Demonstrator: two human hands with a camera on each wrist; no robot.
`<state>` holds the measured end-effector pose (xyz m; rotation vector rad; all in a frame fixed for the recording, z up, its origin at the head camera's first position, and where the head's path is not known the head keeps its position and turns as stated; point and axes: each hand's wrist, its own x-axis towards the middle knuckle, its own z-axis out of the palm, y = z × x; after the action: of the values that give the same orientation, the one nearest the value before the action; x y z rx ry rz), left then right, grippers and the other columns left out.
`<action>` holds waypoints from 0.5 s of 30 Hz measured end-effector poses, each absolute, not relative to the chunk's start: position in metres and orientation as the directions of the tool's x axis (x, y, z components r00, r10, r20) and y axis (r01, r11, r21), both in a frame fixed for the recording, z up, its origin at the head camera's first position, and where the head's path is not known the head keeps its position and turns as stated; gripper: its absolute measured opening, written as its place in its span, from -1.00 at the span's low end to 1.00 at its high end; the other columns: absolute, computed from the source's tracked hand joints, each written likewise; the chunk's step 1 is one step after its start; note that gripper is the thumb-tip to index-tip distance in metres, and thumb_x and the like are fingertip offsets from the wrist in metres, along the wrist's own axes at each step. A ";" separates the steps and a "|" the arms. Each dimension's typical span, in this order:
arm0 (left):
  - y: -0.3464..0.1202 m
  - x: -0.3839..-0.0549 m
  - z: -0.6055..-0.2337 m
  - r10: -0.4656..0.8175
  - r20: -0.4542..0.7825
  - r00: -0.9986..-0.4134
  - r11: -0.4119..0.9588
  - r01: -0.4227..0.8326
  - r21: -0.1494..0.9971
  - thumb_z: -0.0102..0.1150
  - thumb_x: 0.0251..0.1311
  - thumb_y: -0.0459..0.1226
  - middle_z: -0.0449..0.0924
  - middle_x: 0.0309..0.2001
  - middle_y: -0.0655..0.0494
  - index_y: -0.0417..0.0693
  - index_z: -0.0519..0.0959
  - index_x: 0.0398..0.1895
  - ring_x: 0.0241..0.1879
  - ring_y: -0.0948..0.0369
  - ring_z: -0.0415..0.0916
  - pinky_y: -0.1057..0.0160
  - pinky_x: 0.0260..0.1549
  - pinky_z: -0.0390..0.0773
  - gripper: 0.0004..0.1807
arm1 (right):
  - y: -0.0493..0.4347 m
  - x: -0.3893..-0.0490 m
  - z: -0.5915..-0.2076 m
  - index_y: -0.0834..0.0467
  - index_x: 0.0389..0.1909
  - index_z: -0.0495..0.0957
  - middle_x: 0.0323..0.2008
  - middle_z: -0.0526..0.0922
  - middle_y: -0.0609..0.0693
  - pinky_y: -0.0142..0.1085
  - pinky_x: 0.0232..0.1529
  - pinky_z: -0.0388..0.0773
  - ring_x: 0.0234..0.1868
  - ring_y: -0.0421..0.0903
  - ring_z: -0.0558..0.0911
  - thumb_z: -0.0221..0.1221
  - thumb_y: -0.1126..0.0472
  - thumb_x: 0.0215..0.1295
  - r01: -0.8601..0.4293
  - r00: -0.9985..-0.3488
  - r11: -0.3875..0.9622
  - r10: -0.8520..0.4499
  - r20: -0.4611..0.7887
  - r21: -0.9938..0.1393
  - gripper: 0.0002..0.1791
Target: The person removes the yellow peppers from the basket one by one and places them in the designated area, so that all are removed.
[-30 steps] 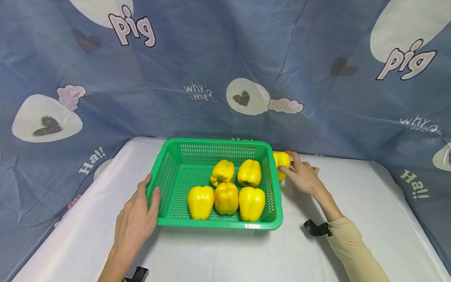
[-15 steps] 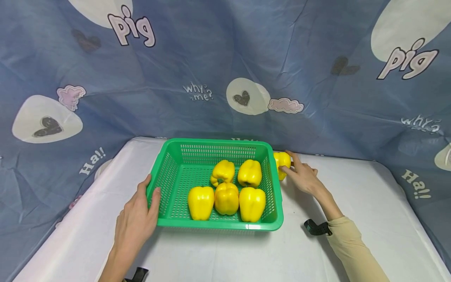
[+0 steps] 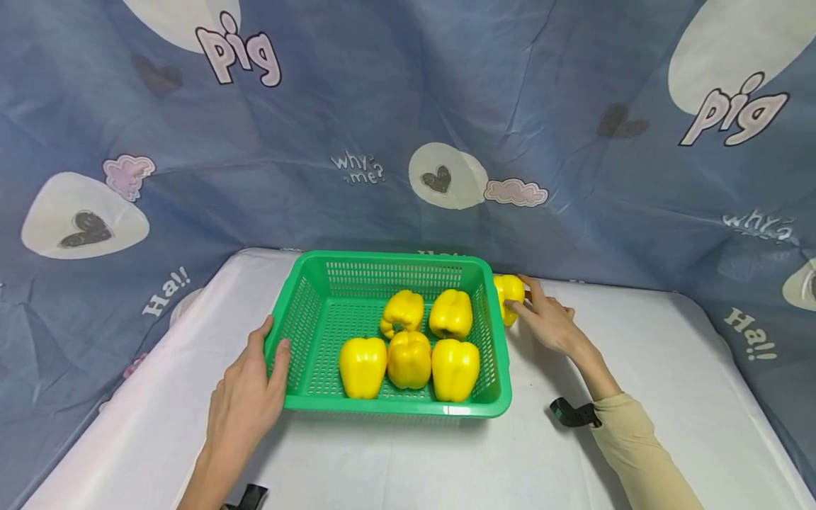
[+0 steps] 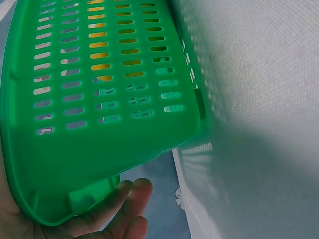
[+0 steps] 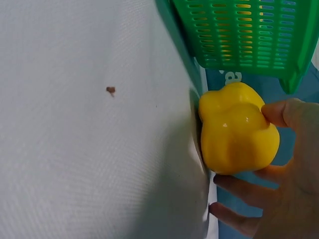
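Observation:
A green perforated plastic basket (image 3: 395, 406) stands on the white tabletop in the head view, with several yellow bell peppers (image 3: 409, 360) on the right side of its floor. My left hand (image 3: 247, 397) holds the basket's left rim, thumb on the inner side and fingers outside. Just beyond the basket's right wall, another yellow bell pepper (image 5: 239, 134) rests on the table. My right hand (image 3: 550, 319) grips this pepper, with the thumb on one side and fingers on the other. The basket wall hides part of it in the head view.
A blue printed cloth (image 3: 382, 106) hangs behind the table's far edge, close to the basket and the outer pepper. White cloth (image 3: 446, 467) covers the table. A small brown speck (image 5: 110, 90) lies on it in the right wrist view.

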<state>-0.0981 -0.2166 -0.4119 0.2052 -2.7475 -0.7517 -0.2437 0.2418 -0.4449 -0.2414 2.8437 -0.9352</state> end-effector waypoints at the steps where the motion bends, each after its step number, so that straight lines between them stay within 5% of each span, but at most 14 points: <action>1: -0.217 -0.098 -0.412 -0.210 0.232 -0.950 0.854 -0.062 0.516 -0.22 0.71 0.05 0.49 0.46 -0.40 -0.20 0.26 0.65 0.10 -0.50 0.65 -0.40 -0.24 0.63 -0.31 | 0.242 -0.244 -0.445 0.14 0.74 -0.07 0.54 0.39 0.43 0.36 0.17 0.16 0.55 0.56 0.34 -0.06 -0.29 0.65 -0.107 -0.978 0.794 -0.192 -0.080 -0.598 -0.10; 15: -0.216 -0.099 -0.412 -0.219 0.236 -0.947 0.855 -0.070 0.514 -0.21 0.71 0.06 0.49 0.48 -0.35 -0.17 0.27 0.65 0.10 -0.50 0.65 -0.42 -0.22 0.62 -0.32 | 0.239 -0.243 -0.446 0.16 0.70 -0.03 0.57 0.34 0.46 0.35 0.18 0.13 0.56 0.57 0.30 -0.01 -0.30 0.63 -0.087 -0.979 0.786 -0.181 -0.093 -0.612 -0.09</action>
<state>-0.0988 -0.2160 -0.4118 0.2186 -2.7442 -0.7448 -0.2429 0.2394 -0.4460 -0.2130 2.8290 -0.9587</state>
